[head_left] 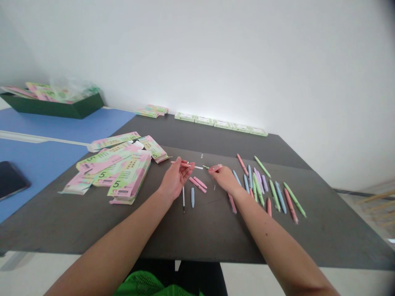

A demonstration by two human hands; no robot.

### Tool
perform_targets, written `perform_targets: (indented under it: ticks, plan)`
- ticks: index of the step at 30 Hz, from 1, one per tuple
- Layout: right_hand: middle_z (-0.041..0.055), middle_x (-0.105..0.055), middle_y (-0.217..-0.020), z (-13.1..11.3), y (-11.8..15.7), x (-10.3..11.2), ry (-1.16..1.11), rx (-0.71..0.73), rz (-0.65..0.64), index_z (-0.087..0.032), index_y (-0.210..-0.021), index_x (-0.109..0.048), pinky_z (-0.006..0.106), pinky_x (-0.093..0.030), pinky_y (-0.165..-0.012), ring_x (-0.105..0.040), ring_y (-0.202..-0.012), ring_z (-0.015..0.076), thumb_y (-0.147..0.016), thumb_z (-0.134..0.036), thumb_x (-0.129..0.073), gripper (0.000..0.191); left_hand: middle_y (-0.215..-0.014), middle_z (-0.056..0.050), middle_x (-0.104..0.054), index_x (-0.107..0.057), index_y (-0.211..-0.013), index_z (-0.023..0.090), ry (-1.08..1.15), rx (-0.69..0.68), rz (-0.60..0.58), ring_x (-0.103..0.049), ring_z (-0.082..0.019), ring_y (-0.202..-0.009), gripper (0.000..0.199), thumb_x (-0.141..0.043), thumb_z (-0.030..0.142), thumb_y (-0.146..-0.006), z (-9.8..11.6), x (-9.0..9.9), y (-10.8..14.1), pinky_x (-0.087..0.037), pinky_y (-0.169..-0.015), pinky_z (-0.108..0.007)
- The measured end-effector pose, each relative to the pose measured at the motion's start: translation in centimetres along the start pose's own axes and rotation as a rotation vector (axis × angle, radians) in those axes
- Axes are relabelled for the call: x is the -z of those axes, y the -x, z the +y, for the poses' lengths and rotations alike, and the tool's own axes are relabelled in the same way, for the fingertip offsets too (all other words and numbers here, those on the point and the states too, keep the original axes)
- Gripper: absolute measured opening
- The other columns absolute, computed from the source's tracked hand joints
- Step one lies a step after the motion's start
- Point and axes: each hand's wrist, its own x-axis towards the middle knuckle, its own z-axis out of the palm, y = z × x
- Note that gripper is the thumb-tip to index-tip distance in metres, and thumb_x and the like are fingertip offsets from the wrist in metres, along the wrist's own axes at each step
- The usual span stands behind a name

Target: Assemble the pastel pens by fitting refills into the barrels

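Note:
My left hand pinches a pink pen barrel, and a thin white refill sticks out of it to the right. Facing it, my right hand has its fingers closed on a pink pen part; a small greenish tip shows at its left end. Between the hands lie pink pen pieces. A short blue pen barrel and a loose white refill with a dark tip rest nearer to me. Under my right forearm, a pink pen is partly hidden.
Several pink, blue, green and purple pens lie scattered at the right. Pink-and-green pen boxes are heaped at the left. More boxes line the wall. A green bin and a dark phone are on the blue surface.

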Motion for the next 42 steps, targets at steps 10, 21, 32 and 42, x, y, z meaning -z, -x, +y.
perform_targets:
  ticks: [10,21,32,42]
  plan:
    - [-0.0069,-0.034,-0.052,-2.7,2.6,4.1,-0.806,0.009,-0.060,-0.020,-0.083,-0.057,0.024,-0.021,-0.043,-0.021,-0.040,0.0096,-0.084,-0.044,-0.039,0.030,-0.073,-0.008,-0.071,-0.057,-0.074,0.012,0.035,-0.010,0.003,-0.068,-0.010,-0.063,0.027,-0.048,0.030,-0.092,0.3,0.1,-0.2,-0.055,-0.058,-0.016]
    - [-0.0123,-0.014,-0.044,-6.8,10.0,4.5,-1.560,0.115,-0.099,-0.026,-0.082,-0.042,0.021,-0.010,-0.033,0.002,-0.036,0.0096,-0.096,-0.042,-0.035,0.022,-0.070,-0.008,-0.070,-0.057,-0.072,0.012,0.030,-0.016,-0.011,-0.068,-0.010,-0.062,0.031,-0.043,0.027,-0.095,0.3,0.0,-0.1,-0.054,-0.055,-0.016]
    - [-0.0141,-0.018,-0.039,-9.3,11.4,5.0,-1.782,0.050,-0.166,-0.025,-0.077,-0.039,0.015,-0.006,-0.027,0.002,-0.030,0.0060,-0.097,-0.043,-0.033,0.028,-0.072,-0.009,-0.070,-0.057,-0.071,0.012,0.029,-0.021,-0.024,-0.067,-0.010,-0.061,0.031,-0.043,0.026,-0.094,0.2,0.2,-0.2,-0.054,-0.056,-0.016]
    - [-0.0135,-0.038,-0.043,-9.6,11.4,4.6,-2.169,0.232,-0.565,-0.022,-0.081,-0.040,0.007,-0.017,-0.028,-0.026,-0.027,0.0006,-0.097,-0.035,-0.039,0.021,-0.070,-0.008,-0.069,-0.057,-0.071,0.012,0.038,-0.013,-0.009,-0.068,-0.011,-0.062,0.030,-0.043,0.026,-0.094,0.3,0.0,-0.1,-0.054,-0.055,-0.016]
